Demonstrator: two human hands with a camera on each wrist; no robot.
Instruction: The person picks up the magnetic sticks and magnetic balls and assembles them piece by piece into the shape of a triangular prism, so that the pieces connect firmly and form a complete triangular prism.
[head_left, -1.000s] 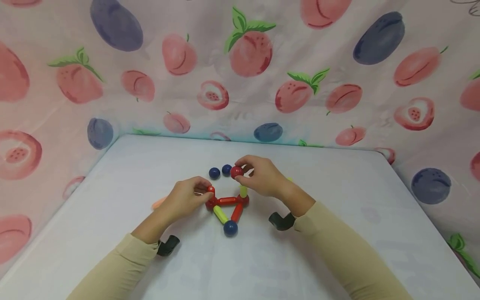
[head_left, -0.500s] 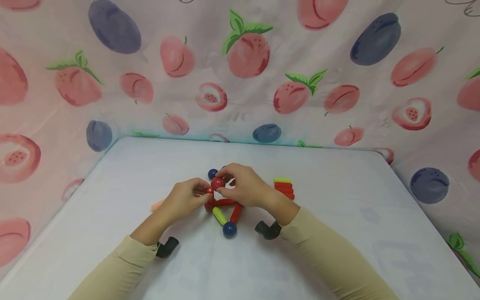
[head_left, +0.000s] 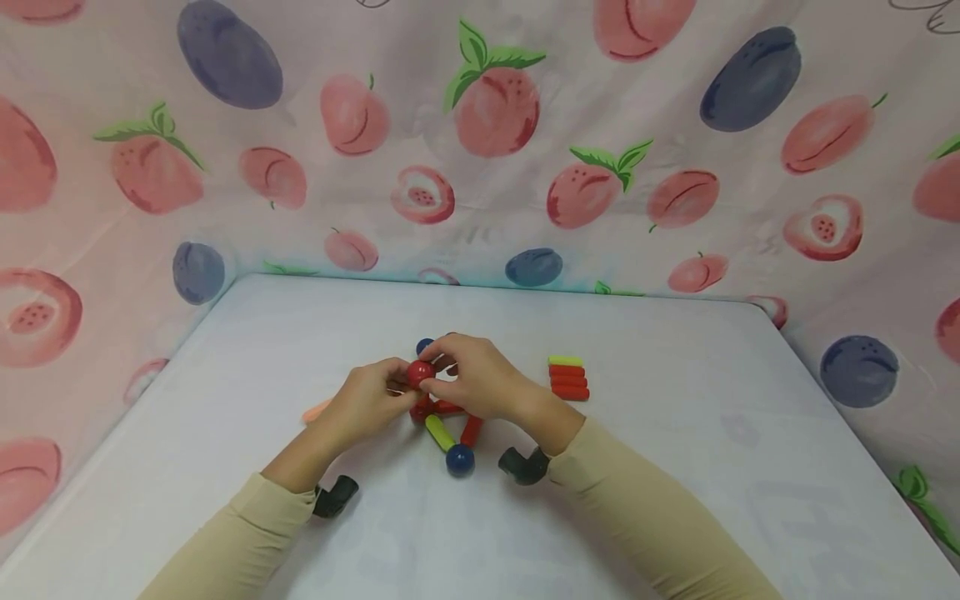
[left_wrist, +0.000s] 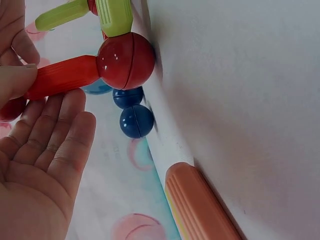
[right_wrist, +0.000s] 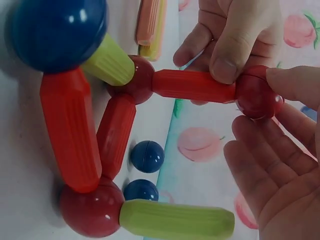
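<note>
A flat triangle of ribbed building rods and balls lies on the white table, with a blue ball [head_left: 460,460] at its near corner and red balls [right_wrist: 92,207] at the other two. From the left red corner ball [left_wrist: 127,60] a red rod [right_wrist: 192,86] stands up, pinched by my left hand [head_left: 371,396] between thumb and fingers. My right hand [head_left: 480,379] holds another red ball [right_wrist: 255,92] by thumb and fingertips, touching that rod's top end. A yellow-green rod [right_wrist: 177,220] stands on the other red corner; the right hand hides it in the head view.
Two loose blue balls [right_wrist: 147,156] lie behind the triangle. To the right is a row of several red and yellow-green rods [head_left: 568,379]. An orange rod [left_wrist: 200,202] beside a yellow one lies left, partly behind the left hand. A fruit-printed cloth [head_left: 480,192] hangs behind the table.
My right hand has carried the red ball leftward and down, from near the right upright rod to the top of the red rod. The left hand has stayed about where it was.
</note>
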